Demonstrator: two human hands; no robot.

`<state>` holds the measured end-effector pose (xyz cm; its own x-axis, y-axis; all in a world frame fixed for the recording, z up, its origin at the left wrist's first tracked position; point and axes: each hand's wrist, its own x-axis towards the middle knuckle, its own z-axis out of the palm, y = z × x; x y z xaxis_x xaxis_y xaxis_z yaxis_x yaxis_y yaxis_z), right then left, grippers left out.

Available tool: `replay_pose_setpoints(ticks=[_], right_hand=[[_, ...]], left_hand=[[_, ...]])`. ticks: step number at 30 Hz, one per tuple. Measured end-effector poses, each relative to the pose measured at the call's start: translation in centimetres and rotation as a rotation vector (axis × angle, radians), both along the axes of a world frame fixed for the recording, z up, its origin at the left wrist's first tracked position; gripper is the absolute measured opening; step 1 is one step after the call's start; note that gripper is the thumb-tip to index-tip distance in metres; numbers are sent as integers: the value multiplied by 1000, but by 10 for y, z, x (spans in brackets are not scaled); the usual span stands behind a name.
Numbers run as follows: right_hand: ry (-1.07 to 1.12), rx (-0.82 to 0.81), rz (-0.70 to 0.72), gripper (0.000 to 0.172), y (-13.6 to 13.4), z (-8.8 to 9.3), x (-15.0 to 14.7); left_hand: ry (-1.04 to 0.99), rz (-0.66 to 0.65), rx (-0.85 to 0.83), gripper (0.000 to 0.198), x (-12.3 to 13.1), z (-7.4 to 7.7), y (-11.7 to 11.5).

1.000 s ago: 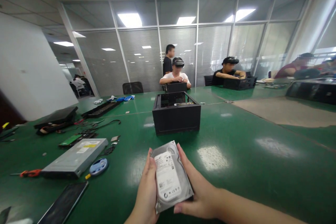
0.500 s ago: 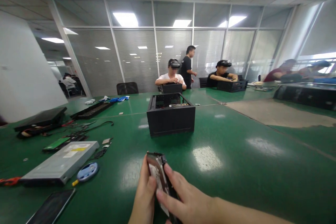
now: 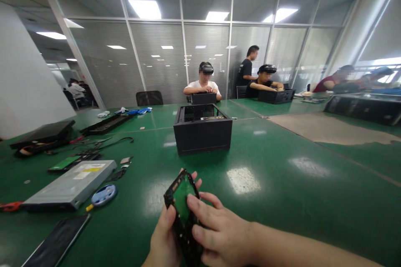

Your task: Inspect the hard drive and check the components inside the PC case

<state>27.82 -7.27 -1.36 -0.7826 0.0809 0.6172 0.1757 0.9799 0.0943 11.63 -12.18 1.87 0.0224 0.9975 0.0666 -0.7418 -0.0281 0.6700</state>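
Both hands are holding one flat rectangular metal hard disk drive (image 3: 181,208) just above the near edge of the glossy green work table (image 3: 282,183). The drive is being turned over: one second ago its white printed label was facing up; half a second ago it was standing on edge; now its underside, carrying a green circuit board in a black frame, is facing the camera.

The left hand (image 3: 163,244) is supporting the drive from its left side. Its thumb is pressing on the near left edge, and fingertips are showing past the far top corner. The right hand (image 3: 221,238) is lying across the lower right part of the drive, with its fingers (image 3: 200,206) curled over the board face. Both hands are closed on the drive; neither is open.

The flip means the board side is now exposed for inspection, and the label side is hidden.

An open-topped black metal computer case (image 3: 203,131) is standing well beyond the drive, at table centre. A grey metal optical drive (image 3: 67,185) is lying to the left, with a round blue disc-shaped item (image 3: 103,195) just beside it and a dark flat phone (image 3: 56,244) nearer the table edge. Other people are working at the far side of the table.
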Motion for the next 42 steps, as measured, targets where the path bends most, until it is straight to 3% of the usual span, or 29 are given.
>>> replay_pose_setpoints(ticks=[3, 7, 14, 18, 23, 28, 33, 39, 42], right_hand=[[9, 3, -64, 98, -6, 14, 6], [-58, 15, -116, 91, -10, 26, 9], [42, 38, -121, 110, -10, 19, 19], [98, 40, -129, 102, -16, 25, 21], [-163, -41, -139, 94, -20, 39, 12], [114, 6, -161, 104, -20, 32, 14], [-106, -40, -169, 97, -19, 33, 12], [197, 40, -183, 101, -18, 28, 12], [31, -11, -214, 97, -18, 30, 12]], left_hand=[[-161, -158, 25, 56, 1, 7, 3], [-216, -250, 88, 64, 0, 9, 6], [-233, -413, -116, 84, -5, 8, 1], [-246, -410, -153, 85, -1, 9, 0], [-260, -358, -183, 81, -1, 6, 4], [-240, -366, -152, 76, -5, 8, 8], [-224, -387, -109, 78, -8, 7, 10], [-247, -414, -72, 79, -8, -1, 12], [-241, -428, -54, 79, -5, 0, 11]])
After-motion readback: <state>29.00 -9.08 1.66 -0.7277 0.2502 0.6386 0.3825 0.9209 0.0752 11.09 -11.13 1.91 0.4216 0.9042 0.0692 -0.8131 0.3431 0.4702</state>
